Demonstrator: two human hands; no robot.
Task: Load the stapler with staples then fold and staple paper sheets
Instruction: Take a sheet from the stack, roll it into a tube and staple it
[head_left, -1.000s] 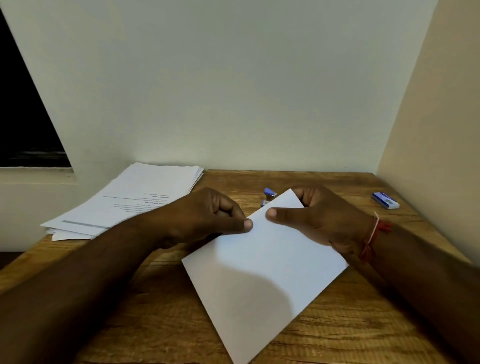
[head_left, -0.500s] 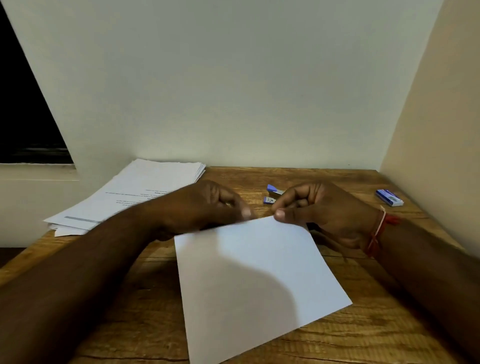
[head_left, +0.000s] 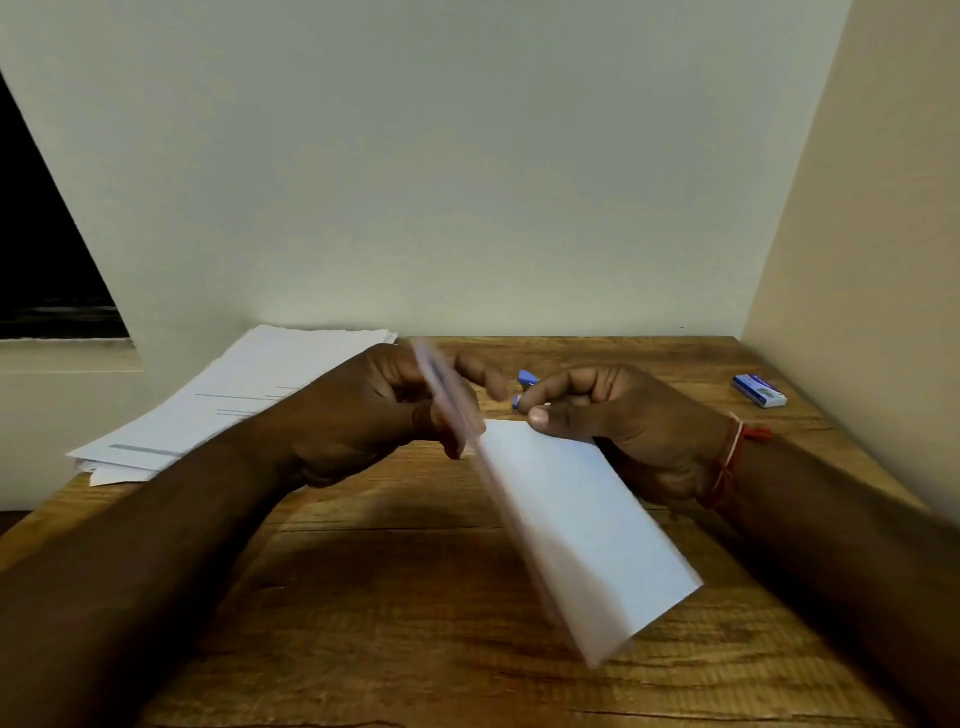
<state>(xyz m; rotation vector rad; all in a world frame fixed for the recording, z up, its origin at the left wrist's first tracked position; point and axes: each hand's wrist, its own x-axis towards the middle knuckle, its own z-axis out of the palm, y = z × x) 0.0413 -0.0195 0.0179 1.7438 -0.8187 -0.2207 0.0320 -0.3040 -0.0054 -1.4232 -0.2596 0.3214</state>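
Stapler (head_left: 527, 378) behind right hand (head_left: 628, 431) — staple box (head_left: 759, 391) apart

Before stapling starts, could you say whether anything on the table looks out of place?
Only the paper stack: its bottom sheets stick out askew at the table's left edge. The held paper sheet is just blurred.

Bare forearms (head_left: 130, 545); red thread band (head_left: 730, 457), right wrist.
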